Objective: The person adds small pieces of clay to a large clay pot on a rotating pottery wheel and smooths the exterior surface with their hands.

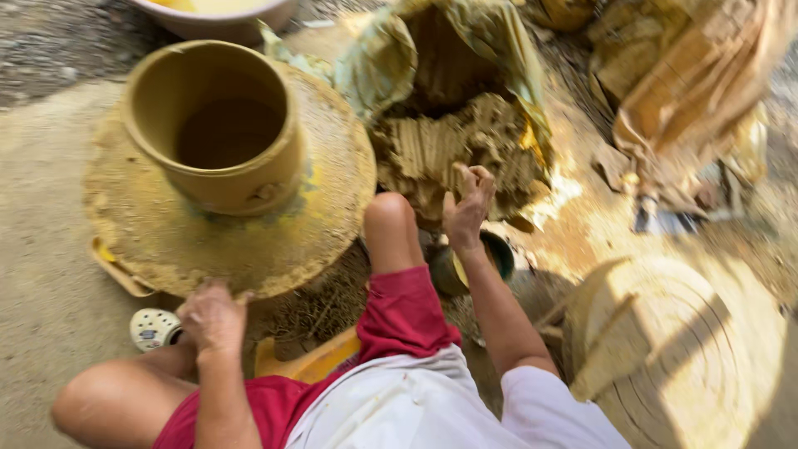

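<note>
Clay lump (465, 150) clawed by right hand (468, 204), left hand (212, 316) curled at wheel (166, 241) edge, hands' grips blurred, unclear

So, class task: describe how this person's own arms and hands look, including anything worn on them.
Both arms are bare from the short white sleeves down. No gloves, rings, watch or bracelets show. The left hand and right hand look dusted and smeared with clay. Red shorts cover the thighs.
</note>
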